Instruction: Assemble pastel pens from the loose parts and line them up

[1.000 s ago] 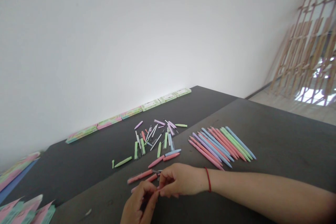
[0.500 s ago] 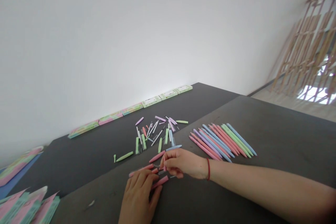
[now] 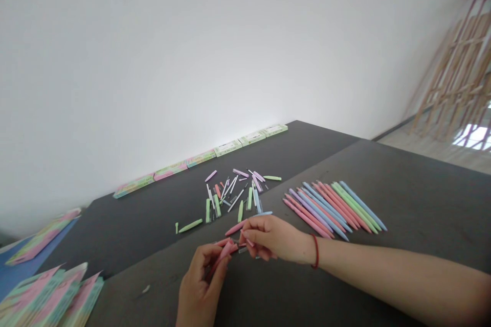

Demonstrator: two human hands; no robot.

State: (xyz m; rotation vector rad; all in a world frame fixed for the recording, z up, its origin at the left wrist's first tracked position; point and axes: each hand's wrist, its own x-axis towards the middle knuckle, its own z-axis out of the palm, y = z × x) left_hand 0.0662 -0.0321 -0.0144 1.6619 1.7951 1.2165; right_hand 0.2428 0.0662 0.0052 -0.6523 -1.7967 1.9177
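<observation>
My left hand (image 3: 203, 276) is closed on a pink pen tube (image 3: 223, 254), which it holds tilted above the table between thumb and fingers. Just to the right, my right hand (image 3: 270, 237), with a red string at its wrist, pinches a small pink pen part (image 3: 245, 237), mostly covered by the fingers. Other pink and clear pieces lie under and between the hands, partly hidden. Past the right fingertips a pointed pink barrel (image 3: 235, 228) and a blue barrel (image 3: 264, 213) rest on the table.
Loose green, purple, white and clear pen parts (image 3: 230, 194) are scattered beyond my hands. A row of whole pastel pens (image 3: 330, 209) lies to the right. Flat boxes (image 3: 203, 158) line the wall. Pink and green packets (image 3: 57, 291) sit at the lower left of the dark table (image 3: 153, 235).
My left hand has gone from lying over the pink pieces to gripping a pink tube and raising it. My right hand keeps its pinch. The view has swung slightly left.
</observation>
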